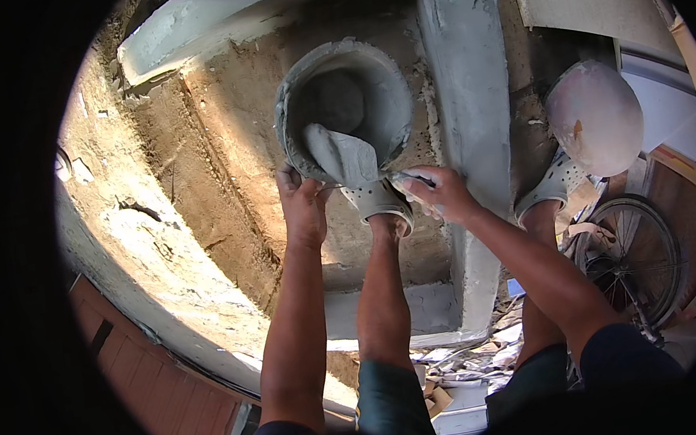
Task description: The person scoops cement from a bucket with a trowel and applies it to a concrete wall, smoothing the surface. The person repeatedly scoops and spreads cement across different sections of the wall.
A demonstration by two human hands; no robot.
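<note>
Bucket (385, 89), left of the grey ledge (470, 89), pinched at the near-left rim by left hand (304, 212); in right hand (443, 193), apparently gripped, trowel (349, 156), blade inside. Risk: tipping nearward under one-sided pull, or slipping through smeared fingers.

No readable text, no legible labels, numbers or signs

We count two hands in all, one left hand (305, 213) and one right hand (443, 194), along with two dark sleeves (629, 352), two bare lower legs (382, 308) and two pale clogs (368, 201), one per foot. We see one bucket (395, 110), one trowel (347, 156), one spoked wheel (621, 270), one pale rounded object (596, 119) and one reddish-brown panel (166, 365). The pale scraps (471, 360) on the ground lie too jumbled for us to number.
</note>
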